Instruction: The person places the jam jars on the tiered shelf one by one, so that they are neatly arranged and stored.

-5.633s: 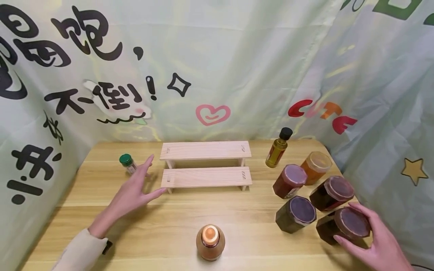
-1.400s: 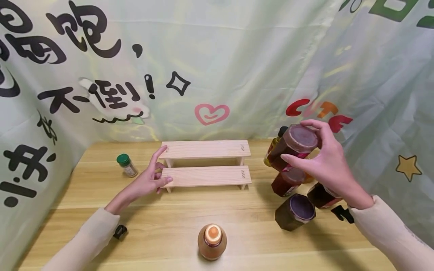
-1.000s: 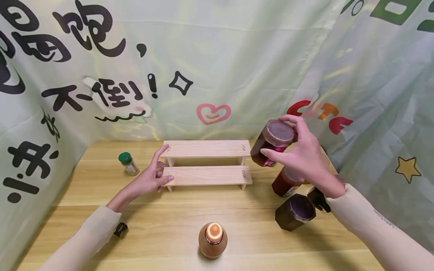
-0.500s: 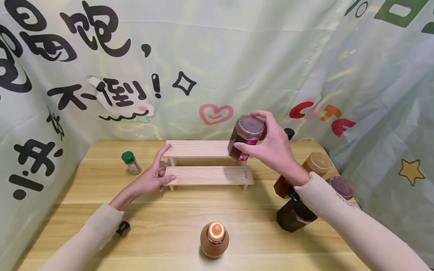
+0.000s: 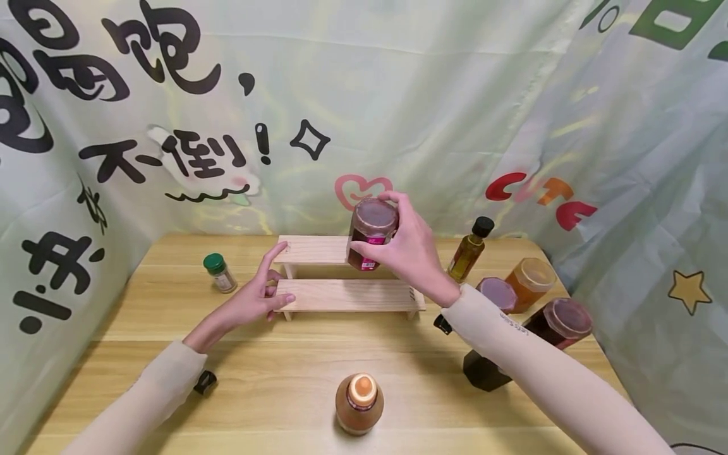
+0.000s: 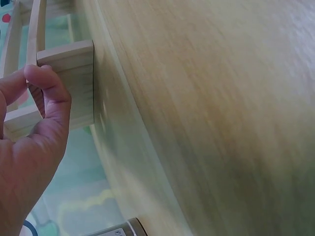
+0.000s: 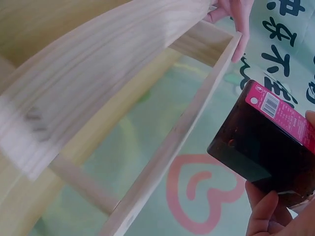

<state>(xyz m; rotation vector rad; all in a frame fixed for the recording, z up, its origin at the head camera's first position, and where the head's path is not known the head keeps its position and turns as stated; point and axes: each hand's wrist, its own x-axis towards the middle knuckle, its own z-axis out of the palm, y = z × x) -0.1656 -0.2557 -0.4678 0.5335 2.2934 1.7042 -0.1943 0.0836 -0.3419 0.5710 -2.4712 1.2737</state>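
My right hand [image 5: 418, 249] grips a dark hexagonal jar [image 5: 368, 237] with a pink label, thumb on the near side and fingers round the back. The jar is over the upper step of a two-tier wooden rack [image 5: 318, 295]; in the right wrist view, a gap shows between the jar [image 7: 266, 142] and the upper board [image 7: 167, 147]. At the rack's left end, my left hand [image 5: 250, 300] holds on, thumb on the lower step and index finger reaching the upper one. The left wrist view shows its thumb and finger pinching the board end [image 6: 37, 93].
Left of the rack stands a green-capped shaker [image 5: 220, 273]. A brown bottle [image 5: 359, 404] is at the front. To the right are an oil bottle [image 5: 467, 253], an amber jar [image 5: 531, 281] and several dark jars [image 5: 560, 322], partly behind my right forearm. A printed curtain [image 5: 432, 114] hangs behind.
My right hand has lifted the jar from the right-hand group and carried it left over the rack. My left hand has moved from beside the shaker onto the rack's left end.
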